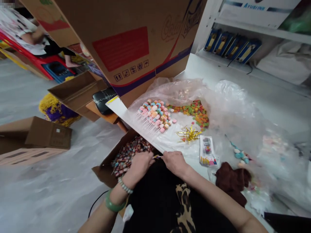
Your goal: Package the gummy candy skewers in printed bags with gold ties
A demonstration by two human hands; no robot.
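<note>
My left hand [140, 165] and my right hand [174, 161] meet at the near edge of a white tabletop [243, 106], both closed in a pinch on a small yellow-and-purple piece [157, 156] between them. Just beyond lies a row of pastel marshmallow lollipops [155, 115] on white sticks, spread on clear plastic sheeting [218, 97]. Below my left hand an open cardboard box [103, 170] holds a heap of wrapped lollipops [132, 153]. Gold twist ties [189, 134] and a small printed packet [207, 151] lie to the right.
A pile of orange and green ring candies [195, 111] sits behind the gold ties. A dark brown cloth [232, 181] lies at right. A large tilted carton [126, 42] looms at the back. Boxes [36, 136] stand on the plastic-covered floor. Another person [31, 35] sits far left.
</note>
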